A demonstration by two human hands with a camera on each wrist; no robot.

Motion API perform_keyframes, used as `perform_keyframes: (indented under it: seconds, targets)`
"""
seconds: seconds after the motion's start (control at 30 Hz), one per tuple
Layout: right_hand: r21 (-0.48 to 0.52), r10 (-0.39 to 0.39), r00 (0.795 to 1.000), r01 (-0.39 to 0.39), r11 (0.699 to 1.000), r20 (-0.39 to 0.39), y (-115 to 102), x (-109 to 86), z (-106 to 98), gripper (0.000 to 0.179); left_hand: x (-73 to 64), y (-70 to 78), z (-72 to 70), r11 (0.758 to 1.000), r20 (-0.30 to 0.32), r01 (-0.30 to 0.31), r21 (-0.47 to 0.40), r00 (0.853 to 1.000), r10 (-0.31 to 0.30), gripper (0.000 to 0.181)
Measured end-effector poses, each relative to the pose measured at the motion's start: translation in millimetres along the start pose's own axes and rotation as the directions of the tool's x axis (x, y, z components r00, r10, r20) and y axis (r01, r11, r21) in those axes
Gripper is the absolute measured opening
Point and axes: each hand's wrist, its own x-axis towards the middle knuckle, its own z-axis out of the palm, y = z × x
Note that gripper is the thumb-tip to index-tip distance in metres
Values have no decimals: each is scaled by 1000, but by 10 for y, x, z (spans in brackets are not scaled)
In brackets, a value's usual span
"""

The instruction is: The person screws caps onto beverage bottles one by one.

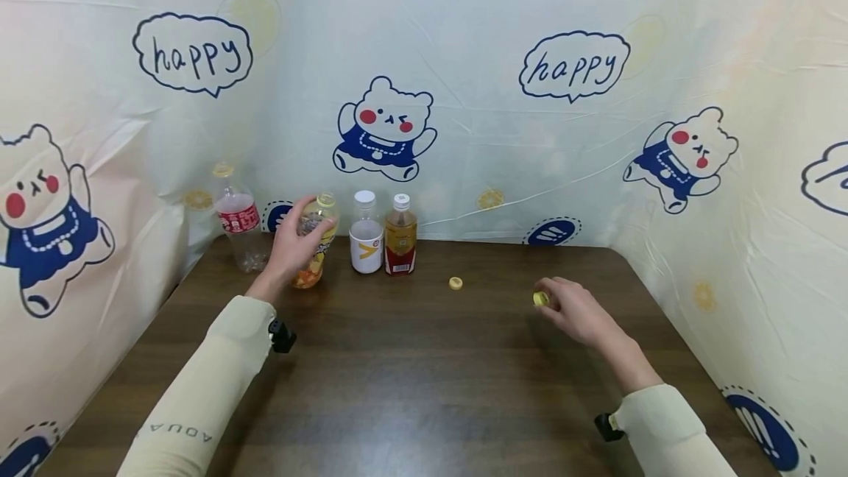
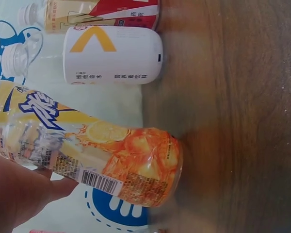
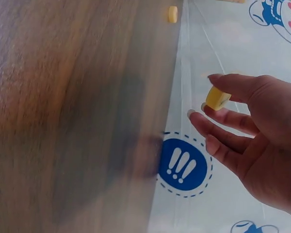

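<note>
In the head view my left hand (image 1: 296,245) grips a clear bottle (image 1: 310,271) with a yellow and orange iced-tea label, around its upper half. The left wrist view shows the fruit print and barcode of this bottle (image 2: 131,160), tilted a little, its base close over the table. A yellow bottle cap (image 3: 217,98) is pinched between thumb and fingertips of my right hand (image 3: 262,126), above the table's right side. Another yellow cap (image 1: 456,283) lies on the table between the two hands.
A clear bottle with a red label (image 1: 240,223) stands at the back left. Right of the held bottle are a white-labelled bottle (image 1: 366,247) and a gold-and-red bottle (image 1: 400,241), side by side. A printed curtain (image 1: 464,35) rises behind the dark wooden table (image 1: 411,389).
</note>
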Motion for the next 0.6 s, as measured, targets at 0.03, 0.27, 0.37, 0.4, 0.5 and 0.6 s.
perform_keyframes:
  seconds: [0.03, 0.27, 0.37, 0.4, 0.5, 0.6]
  targets:
    - [-7, -3, 1000, 3, 1000, 0, -19, -1, -2, 25, 3, -7, 10, 1000, -1, 0, -6, 1000, 0, 78]
    - [-21, -36, 999, 36, 999, -18, -143, 18, -12, 26, 24, -52, 45, 1000, -19, 2, -14, 1000, -2, 80]
    - [-30, -40, 999, 40, 999, -22, -209, 33, -27, 26, 21, -47, 44, 1000, -21, 16, -9, 1000, -17, 83]
    - [-35, -41, 999, 40, 999, -23, -232, 38, -35, 26, 18, -41, 43, 1000, -22, 22, -6, 1000, -22, 84]
    - [-48, -42, 999, 41, 998, -22, -298, 47, -59, 26, 7, -16, 38, 999, -23, 32, 9, 999, -32, 87]
    - [-52, -53, 998, 51, 997, -28, -354, 47, -82, 27, -6, 18, 30, 999, -11, 34, 29, 999, -34, 91]
